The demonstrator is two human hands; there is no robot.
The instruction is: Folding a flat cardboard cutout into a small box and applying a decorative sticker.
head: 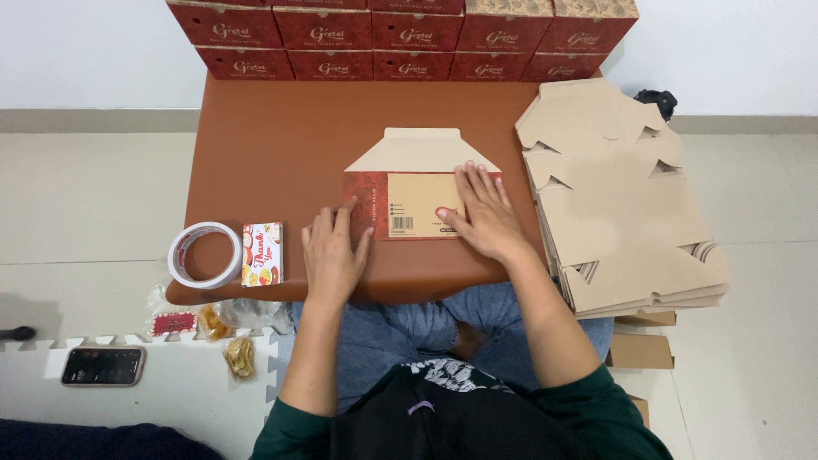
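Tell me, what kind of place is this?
Probably a home packing spot on the floor: a low brown table, a stack of flat cardboard box blanks, and finished red boxes lined against the wall.

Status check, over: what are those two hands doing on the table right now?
Left hand flat, fingers touching red edge of folded box blank. Right hand pressing blank down, holding nothing. Tape roll and card lie apart, left. Flat blank stack right, clear of hands.
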